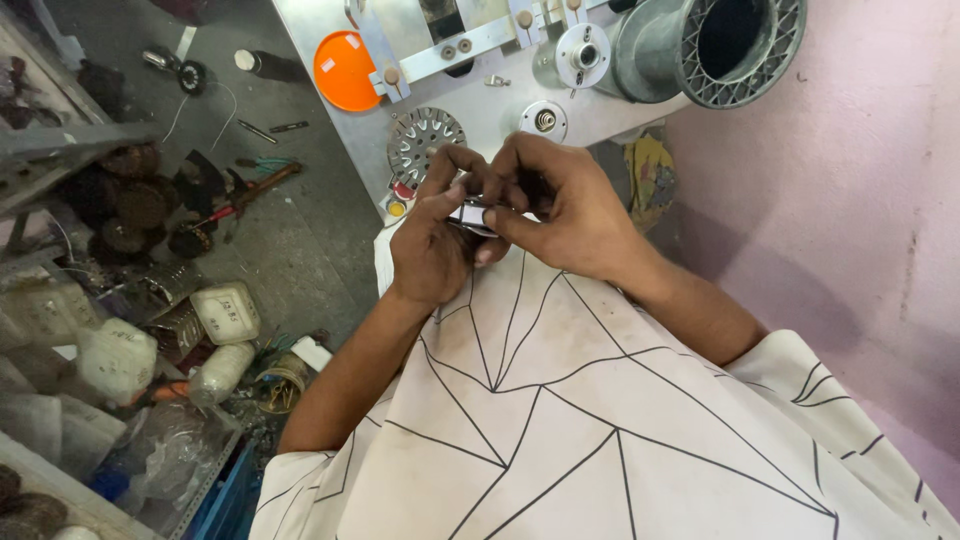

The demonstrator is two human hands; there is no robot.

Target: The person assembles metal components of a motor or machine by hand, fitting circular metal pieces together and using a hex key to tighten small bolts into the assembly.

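Both my hands meet in front of my chest, over my white shirt with thin black lines. My left hand and my right hand pinch one small silvery metal part between their fingertips. The part is mostly hidden by my fingers, so its shape is unclear. Just beyond my hands stands a grey metal machine panel with a round slotted metal disc close to my left fingers.
On the panel sit an orange disc, a small spindle and a large ribbed grey cone. A pink wall is on the right. Left, the floor holds tools, a red-handled tool, white plastic bottles and metal clutter.
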